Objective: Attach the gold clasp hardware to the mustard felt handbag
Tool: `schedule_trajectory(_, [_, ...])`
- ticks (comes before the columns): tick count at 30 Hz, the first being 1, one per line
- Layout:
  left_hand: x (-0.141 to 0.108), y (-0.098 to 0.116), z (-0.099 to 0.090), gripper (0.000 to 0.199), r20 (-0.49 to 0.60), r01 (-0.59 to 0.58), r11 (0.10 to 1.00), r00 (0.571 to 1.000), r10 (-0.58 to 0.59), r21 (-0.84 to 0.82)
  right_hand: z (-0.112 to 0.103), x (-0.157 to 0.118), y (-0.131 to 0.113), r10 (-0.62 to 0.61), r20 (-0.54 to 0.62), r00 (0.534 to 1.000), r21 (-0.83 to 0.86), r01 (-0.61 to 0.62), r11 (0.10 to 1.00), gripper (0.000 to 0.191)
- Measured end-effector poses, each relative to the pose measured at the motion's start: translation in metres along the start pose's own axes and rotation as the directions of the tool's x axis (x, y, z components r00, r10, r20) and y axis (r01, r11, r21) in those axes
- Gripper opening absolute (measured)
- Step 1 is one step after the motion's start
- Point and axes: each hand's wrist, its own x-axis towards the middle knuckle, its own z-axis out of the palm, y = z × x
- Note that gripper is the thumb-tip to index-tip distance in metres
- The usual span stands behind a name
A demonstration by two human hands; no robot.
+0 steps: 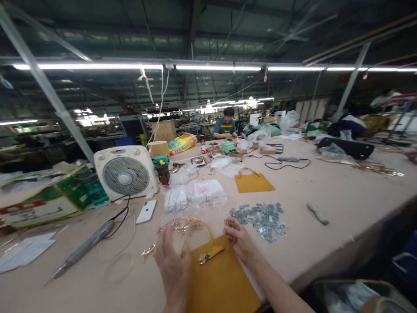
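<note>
A mustard-yellow bag panel point(221, 278) with a looped handle lies at the table's near edge, a shiny metal clasp point(204, 258) near its top. My left hand point(172, 261) rests at the panel's left side by the handle, its fingers slightly blurred; whether it grips anything is hidden. My right hand point(237, 237) is above the panel's upper right corner, thumb and fingers pinched on a small gold-coloured metal piece. Gold-coloured metal pieces point(185, 224) lie behind the handle. Flat grey metal plates point(260, 219) are heaped beyond my right hand.
Another yellow panel point(254, 182) lies farther back. On the left are a fan point(125, 174), a white phone point(146, 211) and a grey pen-like tool point(83, 248). Plastic packets point(195, 195) lie mid-table; a rolled cloth point(317, 213) is at right. A person point(225, 125) sits across the table.
</note>
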Motion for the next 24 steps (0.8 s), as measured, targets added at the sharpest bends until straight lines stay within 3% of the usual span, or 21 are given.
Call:
schedule_trajectory(2, [0.005,0.023,0.018,0.056,0.079,-0.178,0.976,0.979,0.188,-0.121,-0.001,0.002,-0.004,0.004,0.027,1.0,0.019,-0.004,1.0,0.047])
schedule_trajectory(4, [0.001,0.042,0.038,0.049,0.276,-0.212,0.921,0.91,0.308,-0.327,-0.001,0.002,-0.006,0.008,0.043,0.999,0.023,-0.009,1.0,0.046])
schedule_trajectory(5, [-0.004,0.048,0.049,0.048,0.365,-0.145,0.899,0.878,0.309,-0.413,-0.002,0.003,-0.007,0.013,0.044,0.999,0.029,-0.014,0.999,0.046])
schedule_trajectory(7, [-0.018,0.053,0.068,0.047,0.474,0.07,0.855,0.854,0.215,-0.514,-0.004,0.004,-0.007,0.027,0.033,0.999,0.041,-0.028,0.999,0.045])
schedule_trajectory(9, [-0.032,0.05,0.083,0.045,0.532,0.263,0.794,0.842,0.088,-0.549,-0.005,0.005,-0.007,0.045,0.019,0.999,0.024,-0.045,0.999,0.042])
schedule_trajectory(11, [-0.041,0.045,0.09,0.044,0.579,0.374,0.741,0.815,0.025,-0.558,-0.007,0.007,-0.007,0.066,0.025,0.997,-0.028,-0.066,0.997,0.039])
schedule_trajectory(15, [-0.043,0.04,0.09,0.054,0.622,0.467,0.676,0.783,-0.016,-0.57,-0.009,0.011,-0.004,0.108,0.058,0.993,-0.107,-0.101,0.989,0.037])
schedule_trajectory(24, [-0.038,0.042,0.081,0.039,0.552,0.374,0.768,0.834,-0.033,-0.52,-0.012,0.011,-0.002,0.136,0.099,0.986,-0.137,-0.122,0.983,0.035])
